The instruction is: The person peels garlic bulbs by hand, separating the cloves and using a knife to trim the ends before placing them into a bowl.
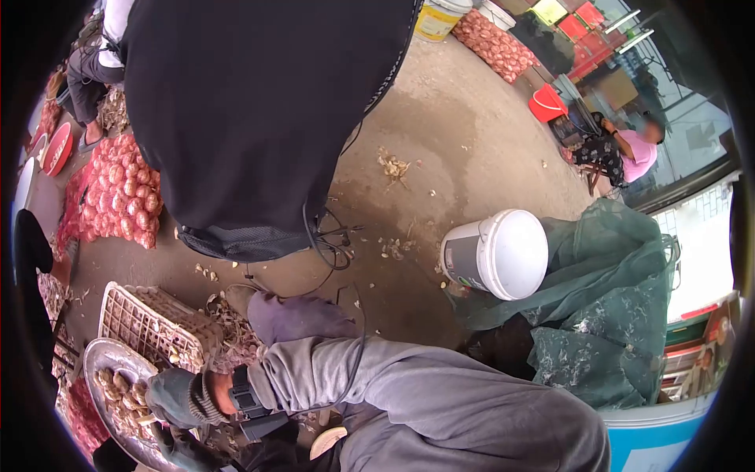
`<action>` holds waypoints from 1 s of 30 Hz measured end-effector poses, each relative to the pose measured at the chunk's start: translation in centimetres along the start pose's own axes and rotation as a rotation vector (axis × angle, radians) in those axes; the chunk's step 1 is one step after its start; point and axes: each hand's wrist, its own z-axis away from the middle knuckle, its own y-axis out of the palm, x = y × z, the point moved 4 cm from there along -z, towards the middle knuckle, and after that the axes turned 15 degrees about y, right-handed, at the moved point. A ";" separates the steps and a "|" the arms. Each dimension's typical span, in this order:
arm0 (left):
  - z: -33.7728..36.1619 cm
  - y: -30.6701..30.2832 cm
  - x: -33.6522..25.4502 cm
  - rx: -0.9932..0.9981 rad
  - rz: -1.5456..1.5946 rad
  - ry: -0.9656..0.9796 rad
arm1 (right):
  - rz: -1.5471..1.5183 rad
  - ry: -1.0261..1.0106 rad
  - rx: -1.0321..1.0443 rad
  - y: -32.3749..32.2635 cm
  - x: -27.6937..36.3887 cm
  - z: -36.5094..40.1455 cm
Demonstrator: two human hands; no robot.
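**Garlic sorting at the tray: early going, by the look of it**

Right hand (169, 393), gloved: fingers (156, 403) curled over the garlic (118, 393); cannot tell if a bulb is gripped. Left hand (185, 450), dark glove at the frame edge, grip unreadable. The garlic lies as a modest heap on a round metal tray (98, 354). Plastic crate (145, 318) just beside it, contents unclear. Loose skins (393, 167) on the floor. Red mesh sacks (118, 189) full, so probably most remains. White lidded bucket (503, 252), contents hidden.
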 end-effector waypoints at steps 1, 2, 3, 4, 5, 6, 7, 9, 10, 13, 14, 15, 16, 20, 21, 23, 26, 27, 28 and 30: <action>-0.5 0.7 0.5 0.010 0.016 -0.001 | 0.041 -0.017 0.003 -0.2 0.1 -0.1; -0.8 1.3 1.0 0.018 0.033 -0.001 | 0.026 -0.024 0.008 -0.6 0.0 -0.1; -1.2 2.3 1.0 0.025 0.049 -0.002 | 0.019 -0.011 0.006 -0.8 -0.3 -0.3; -1.6 3.2 0.9 0.031 0.064 -0.002 | 0.012 0.000 0.004 -0.9 -0.5 -0.6; -2.0 4.1 0.9 0.039 0.079 -0.004 | -0.192 0.049 0.073 -1.1 -1.2 -0.7; -2.2 5.0 0.9 0.043 0.095 -0.005 | -0.188 0.056 0.059 -2.3 -1.1 -0.4; -2.4 5.8 0.8 0.044 0.111 -0.007 | -0.179 0.033 0.067 -3.8 -0.7 0.0; -2.4 7.3 0.5 0.040 0.140 -0.011 | -0.099 0.037 0.026 -5.0 -1.0 -0.1; -2.4 8.1 0.4 0.038 0.155 -0.014 | -0.094 0.041 0.019 -5.2 -1.4 -0.2; -2.3 10.4 -0.4 0.038 0.194 -0.022 | 0.066 0.106 -0.044 -6.6 -2.4 -0.6; -2.3 11.0 -0.8 0.036 0.205 -0.025 | 0.066 0.109 -0.051 -6.8 -2.2 -0.6; -2.2 11.7 -1.1 0.033 0.215 -0.028 | 0.089 0.120 -0.015 -6.7 -2.0 -0.5; -2.1 12.3 -1.5 0.029 0.225 -0.031 | 0.111 0.131 0.022 -6.5 -2.0 -0.3; -1.9 14.4 -3.1 0.007 0.262 -0.038 | 0.164 0.056 0.043 -5.3 -3.6 -1.3; -1.9 14.8 -3.5 -0.001 0.268 -0.039 | 0.144 0.095 0.060 -5.4 -3.8 -1.6; -1.9 15.5 -4.2 -0.024 0.279 -0.040 | 0.081 0.087 0.020 -5.6 -4.4 -1.3; -0.6 12.0 -7.0 -0.208 0.232 -0.005 | 0.001 0.127 0.052 -8.4 -3.0 0.3; -0.5 11.1 -7.3 -0.031 0.096 0.102 | -0.126 0.016 -0.082 -8.0 -3.6 0.4; -0.8 12.5 -10.0 0.046 0.045 0.030 | -0.064 0.087 -0.035 -9.5 -2.8 0.7; -1.0 12.7 -10.6 0.046 -0.068 -0.013 | -0.044 0.129 0.018 -11.4 -1.4 1.0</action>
